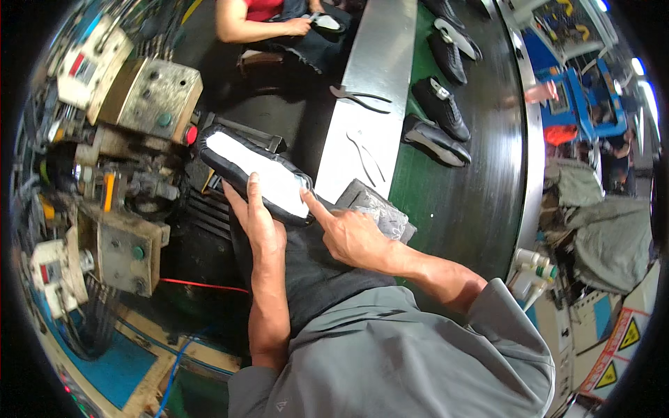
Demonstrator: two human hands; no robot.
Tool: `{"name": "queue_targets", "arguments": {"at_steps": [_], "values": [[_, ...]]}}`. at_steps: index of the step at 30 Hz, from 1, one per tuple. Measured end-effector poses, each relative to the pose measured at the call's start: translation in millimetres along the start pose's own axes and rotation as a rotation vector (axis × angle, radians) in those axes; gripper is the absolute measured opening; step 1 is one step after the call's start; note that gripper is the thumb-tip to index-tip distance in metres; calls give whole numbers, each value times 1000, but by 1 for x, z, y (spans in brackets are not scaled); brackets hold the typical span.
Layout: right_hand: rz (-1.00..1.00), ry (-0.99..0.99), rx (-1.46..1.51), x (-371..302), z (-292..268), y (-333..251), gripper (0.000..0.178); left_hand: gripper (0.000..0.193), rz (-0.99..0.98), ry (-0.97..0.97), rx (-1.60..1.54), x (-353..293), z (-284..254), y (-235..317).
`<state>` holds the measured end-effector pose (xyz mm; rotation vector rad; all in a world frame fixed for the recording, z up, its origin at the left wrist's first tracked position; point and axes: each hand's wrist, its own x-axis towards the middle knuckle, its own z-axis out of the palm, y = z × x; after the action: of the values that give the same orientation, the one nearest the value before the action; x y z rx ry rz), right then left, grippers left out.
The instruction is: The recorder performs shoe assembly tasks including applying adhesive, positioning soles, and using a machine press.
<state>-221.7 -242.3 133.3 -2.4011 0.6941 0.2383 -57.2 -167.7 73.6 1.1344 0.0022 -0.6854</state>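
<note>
A black shoe upper (221, 155) with a white sole-side board facing up lies tilted above my lap, its toe toward the upper left. My left hand (265, 226) grips it from the near side, with one finger laid on the white underside and the rest partly hidden beneath. At the heel end, the outstretched index finger of my right hand (357, 240) touches the black edge. The other fingers of that hand are loosely curled, and I see nothing held in them.
Two pairs of pliers, one dark-handled (364, 97) and one pale (366, 155), lie on a metal ledge (380, 56). Beside them sits a folded grey cloth (380, 209). Several black shoes (442, 108) rest along a belt (481, 188). Machinery (150, 97) stands left; another person (261, 24) sits ahead.
</note>
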Motion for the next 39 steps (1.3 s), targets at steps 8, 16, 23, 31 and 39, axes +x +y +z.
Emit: {"name": "queue_targets", "arguments": {"at_steps": [8, 16, 23, 31, 39], "values": [[21, 45, 1048, 56, -4, 10, 63, 83, 7, 69, -226, -8, -44, 26], [149, -129, 1547, 65, 29, 2, 69, 81, -56, 39, -191, -20, -37, 27], [47, 119, 911, 74, 27, 0, 67, 86, -24, 84, -75, -23, -26, 21], [-274, 181, 9, 18, 1, -16, 71, 90, 8, 116, -60, -23, -37, 25], [-293, 10, -299, 19, 36, -33, 87, 90, 43, 282, 2, -24, -67, 30]]}}
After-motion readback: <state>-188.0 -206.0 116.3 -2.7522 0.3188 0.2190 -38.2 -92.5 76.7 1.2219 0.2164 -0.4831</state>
